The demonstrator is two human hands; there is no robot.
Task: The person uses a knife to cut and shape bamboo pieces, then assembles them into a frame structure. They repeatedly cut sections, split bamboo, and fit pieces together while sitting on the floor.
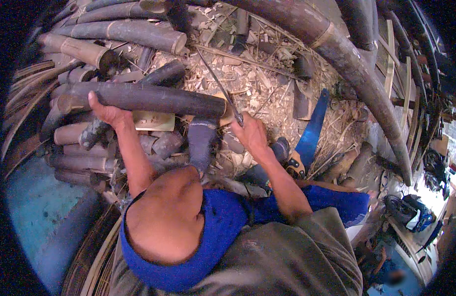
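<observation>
Dark round bamboo pole (149, 98) lies crosswise over stacked cut lengths, left hand (107, 112) clamped on it, right hand (248, 134) gripping long thin blade (219, 84) at its cut end—splitting underway; next needs steady downward drive.

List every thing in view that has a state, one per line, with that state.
left hand: gripping the dark bamboo piece near its left end.
right hand: closed around a thin blade.
dark bamboo piece: lying level, held up across the pile.
thin blade: slanted, its lower part at the bamboo's right end.
blue handsaw: lying unused on the chips.
bamboo pile: stacked, cut ends showing.
wood chips: scattered over the ground.
</observation>
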